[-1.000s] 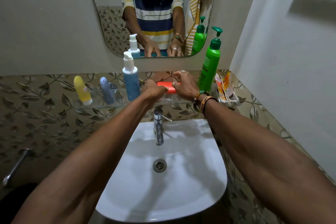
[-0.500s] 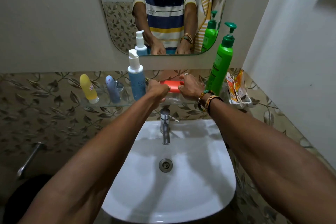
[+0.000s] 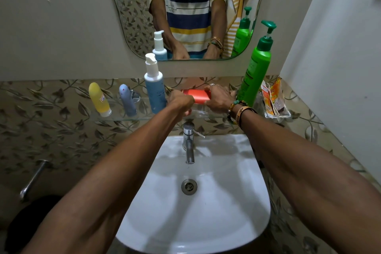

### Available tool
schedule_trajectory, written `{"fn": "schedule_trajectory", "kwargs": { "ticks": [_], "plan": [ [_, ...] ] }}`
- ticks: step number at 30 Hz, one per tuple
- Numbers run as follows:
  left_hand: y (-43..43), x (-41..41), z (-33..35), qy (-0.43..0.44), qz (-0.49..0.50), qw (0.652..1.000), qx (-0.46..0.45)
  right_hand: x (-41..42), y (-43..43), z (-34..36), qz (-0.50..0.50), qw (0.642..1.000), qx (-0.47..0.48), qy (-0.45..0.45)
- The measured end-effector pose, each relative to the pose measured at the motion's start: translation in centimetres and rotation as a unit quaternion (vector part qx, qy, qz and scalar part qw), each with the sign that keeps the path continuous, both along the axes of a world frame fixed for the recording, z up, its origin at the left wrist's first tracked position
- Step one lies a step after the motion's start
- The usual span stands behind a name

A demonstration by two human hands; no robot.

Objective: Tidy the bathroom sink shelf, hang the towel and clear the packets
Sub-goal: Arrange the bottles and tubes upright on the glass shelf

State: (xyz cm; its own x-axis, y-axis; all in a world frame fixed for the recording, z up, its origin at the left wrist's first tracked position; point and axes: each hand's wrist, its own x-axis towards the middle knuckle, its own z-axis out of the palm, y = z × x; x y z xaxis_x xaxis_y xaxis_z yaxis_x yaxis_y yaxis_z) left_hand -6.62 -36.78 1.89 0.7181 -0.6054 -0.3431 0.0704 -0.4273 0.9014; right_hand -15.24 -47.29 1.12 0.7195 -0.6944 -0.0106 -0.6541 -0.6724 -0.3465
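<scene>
An orange-red soap box (image 3: 198, 95) sits over the middle of the glass shelf (image 3: 115, 118), and both hands hold it. My left hand (image 3: 182, 102) grips its left end with curled fingers. My right hand (image 3: 218, 97) grips its right end; the wrist wears bead bracelets. Orange packets (image 3: 272, 97) lie crumpled in a small clear tray at the shelf's right end. A yellow-striped towel (image 3: 237, 6) hangs behind me, seen only in the mirror.
On the shelf stand a yellow tube (image 3: 99, 99), a grey-blue tube (image 3: 127, 100), a blue pump bottle (image 3: 154, 86) and a tall green pump bottle (image 3: 256, 66). Below are the tap (image 3: 188, 140) and white basin (image 3: 206, 202). A white wall closes the right side.
Both hands stay on the soap box and have barely moved on the shelf. The view has shifted slightly, so everything sits further right in the frame.
</scene>
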Motion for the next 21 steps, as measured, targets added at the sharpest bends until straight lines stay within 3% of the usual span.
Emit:
{"fn": "schedule_trajectory", "kwargs": {
  "ticks": [11,21],
  "plan": [
    [-0.9,0.1,-0.7,0.031,0.025,0.999,-0.017,0.2,0.1,-0.2,-0.004,1.0,-0.008,0.008],
    [-1.2,-0.4,0.4,-0.005,0.077,0.996,-0.053,0.4,1.0,0.2,0.017,0.999,-0.008,-0.033]
  ]
}}
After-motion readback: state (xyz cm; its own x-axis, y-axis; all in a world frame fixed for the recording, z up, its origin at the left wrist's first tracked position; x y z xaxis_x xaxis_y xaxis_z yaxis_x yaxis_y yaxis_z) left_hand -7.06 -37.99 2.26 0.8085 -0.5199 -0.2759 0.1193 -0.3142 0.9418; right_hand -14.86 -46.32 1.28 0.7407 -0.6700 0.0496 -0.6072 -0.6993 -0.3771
